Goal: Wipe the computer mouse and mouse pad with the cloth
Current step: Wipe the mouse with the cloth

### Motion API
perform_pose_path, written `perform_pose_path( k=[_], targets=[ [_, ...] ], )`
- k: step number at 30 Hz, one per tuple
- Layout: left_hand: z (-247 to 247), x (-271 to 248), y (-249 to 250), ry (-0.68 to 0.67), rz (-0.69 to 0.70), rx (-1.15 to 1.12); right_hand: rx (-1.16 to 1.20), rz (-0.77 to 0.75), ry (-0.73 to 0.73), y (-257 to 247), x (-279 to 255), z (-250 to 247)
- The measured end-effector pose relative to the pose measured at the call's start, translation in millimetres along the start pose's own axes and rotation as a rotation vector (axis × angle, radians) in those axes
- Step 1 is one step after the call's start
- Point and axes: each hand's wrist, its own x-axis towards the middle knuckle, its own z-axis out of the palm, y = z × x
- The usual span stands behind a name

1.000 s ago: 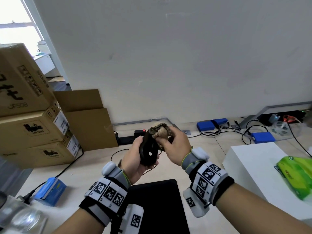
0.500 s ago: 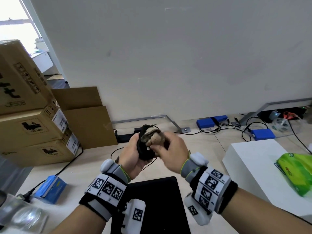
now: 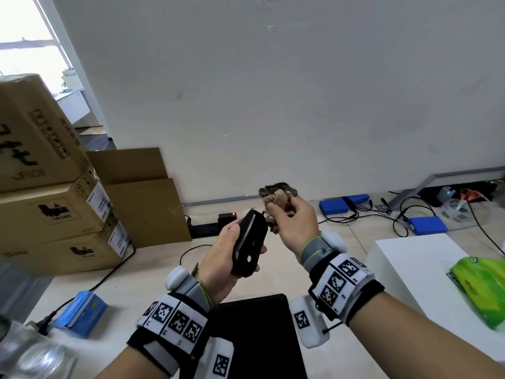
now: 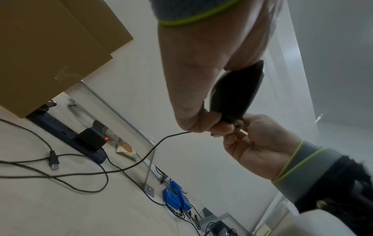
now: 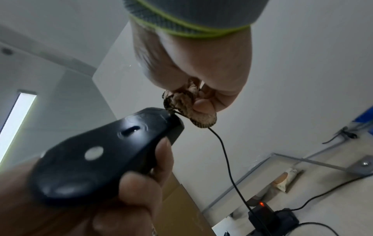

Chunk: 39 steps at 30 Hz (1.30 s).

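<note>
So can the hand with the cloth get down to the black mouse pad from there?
Probably yes. The right hand grips the cloth above the mouse pad, and nothing lies between them.

Bright daylight from the blown-out window (image 3: 24, 50) at left; wrist views soft, wide-angle edges bent

Left hand (image 4: 201, 71) grips black mouse (image 4: 238, 91); right hand (image 4: 256, 143) pinches cloth (image 4: 239, 123) at mouse's tip.

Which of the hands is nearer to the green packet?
Right. The right hand, holding the cloth, is closer to the green packet; the left hand grips the mouse farther away.
</note>
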Motion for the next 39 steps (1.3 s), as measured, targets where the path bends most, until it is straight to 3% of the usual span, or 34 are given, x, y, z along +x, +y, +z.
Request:
perform_pose_path(
  k=[6,9,12,18,20,23,27,29,31,33,35,39],
  targets=[
    [-8,0,-2,0.080,-0.156,-0.045,0.062,0.019,-0.038,-1,-7,-1],
    [-4,1,-2,0.158,-0.182,-0.021,0.000,-0.053,-0.100,-5,-16,2],
    [-4,-4,1,0.111,-0.219,-0.055,-0.062,-0.096,-0.155,-3,-18,-2],
    [-12,-16,7,-0.101,-0.228,-0.352,-0.145,-0.074,-0.165,-2,-18,-11],
    [-8,-17,9,-0.099,-0.220,-0.356,-0.153,-0.087,-0.207,-3,-23,-10],
    [-9,-8,6,-0.021,-0.195,-0.369,-0.218,-0.218,-0.280,-5,-41,-5],
    [-7,0,0,0.051,-0.132,-0.412,-0.329,-0.553,-0.450,-5,-81,1],
    [-5,-2,-3,0.024,-0.121,-0.324,-0.355,-0.602,-0.418,-5,-77,-1],
    [-2,-5,-5,0.018,-0.124,-0.195,-0.347,-0.523,-0.283,-4,-56,-2],
    [-1,-7,-7,-0.013,-0.099,-0.102,-0.372,-0.329,-0.169,-4,-32,-5],
    [0,-10,-9,-0.058,-0.065,-0.036,-0.393,-0.185,-0.163,-1,-20,-7],
    [-6,-12,-12,-0.015,0.112,0.244,-0.341,-0.126,-0.172,12,-24,-8]
  ],
)
